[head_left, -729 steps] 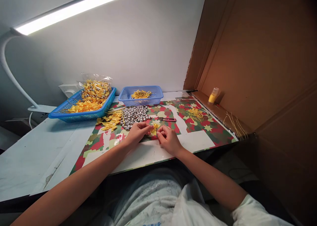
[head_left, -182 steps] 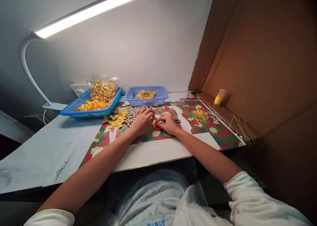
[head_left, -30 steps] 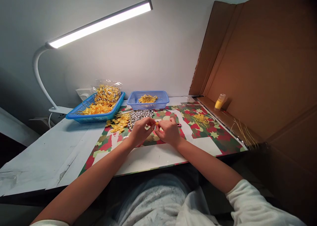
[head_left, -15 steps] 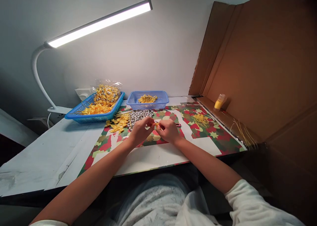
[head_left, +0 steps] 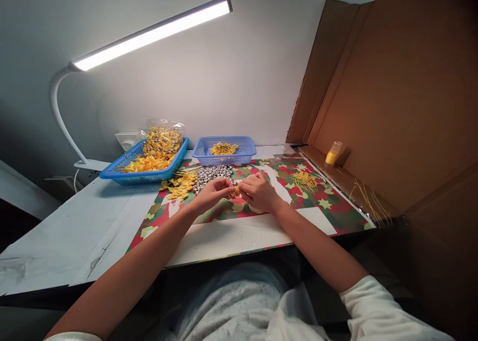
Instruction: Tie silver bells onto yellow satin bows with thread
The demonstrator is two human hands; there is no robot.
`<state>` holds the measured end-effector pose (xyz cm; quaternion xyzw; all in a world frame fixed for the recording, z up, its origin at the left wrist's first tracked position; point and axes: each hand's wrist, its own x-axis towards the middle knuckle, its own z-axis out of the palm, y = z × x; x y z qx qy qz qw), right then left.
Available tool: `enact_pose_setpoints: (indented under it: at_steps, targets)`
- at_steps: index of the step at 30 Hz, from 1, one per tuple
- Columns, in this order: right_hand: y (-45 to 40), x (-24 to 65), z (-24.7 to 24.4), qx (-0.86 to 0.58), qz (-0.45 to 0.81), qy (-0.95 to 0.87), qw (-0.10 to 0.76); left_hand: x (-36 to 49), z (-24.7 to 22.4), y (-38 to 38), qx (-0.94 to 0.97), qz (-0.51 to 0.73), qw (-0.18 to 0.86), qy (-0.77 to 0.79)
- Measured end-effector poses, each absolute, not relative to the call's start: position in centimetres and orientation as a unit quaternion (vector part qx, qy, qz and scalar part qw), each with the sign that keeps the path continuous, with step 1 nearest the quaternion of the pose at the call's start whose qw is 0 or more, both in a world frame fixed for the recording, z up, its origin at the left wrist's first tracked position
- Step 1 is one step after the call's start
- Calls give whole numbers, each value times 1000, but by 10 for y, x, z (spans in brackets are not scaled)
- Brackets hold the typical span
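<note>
My left hand (head_left: 213, 192) and my right hand (head_left: 260, 192) meet above the patterned mat, fingertips pinched. Between them is a small yellow ribbon piece (head_left: 236, 191), with what looks like a thin yellow cord near the right fingers. Its finer details are too small to make out. Just beyond my left hand lies a pile of silver bells (head_left: 213, 173). Beside that pile, to the left, yellow ribbon pieces (head_left: 179, 185) with thin stems lie heaped on the mat.
A blue basket (head_left: 145, 177) heaped with yellow pieces stands at the back left. A smaller blue basket (head_left: 224, 159) holds more. Yellow cords (head_left: 304, 180) lie right. A yellow-filled bottle (head_left: 333, 154) stands by the cardboard wall (head_left: 392, 97). A lamp (head_left: 153, 35) hangs overhead.
My right hand has turned and risen slightly, its knuckles now higher. The left hand has flattened somewhat. The yellow piece stays between the fingertips, and the view has shifted slightly.
</note>
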<state>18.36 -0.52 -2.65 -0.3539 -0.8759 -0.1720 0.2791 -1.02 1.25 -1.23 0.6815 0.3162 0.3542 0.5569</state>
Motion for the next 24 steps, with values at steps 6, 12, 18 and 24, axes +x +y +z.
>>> enact_pose_setpoints:
  at_steps: [6,12,18,24]
  targets:
    - [-11,175,-28,-451,-42,-767,455,-7,-17,15,620,395,586,340]
    - [-18,163,-31,-459,151,-714,506,-5,-20,21,558,476,576,362]
    - [-17,159,-30,-467,208,-653,559,-6,-17,19,557,492,566,358]
    - [-11,167,-27,-430,425,-646,465,-5,-9,17,505,517,585,368]
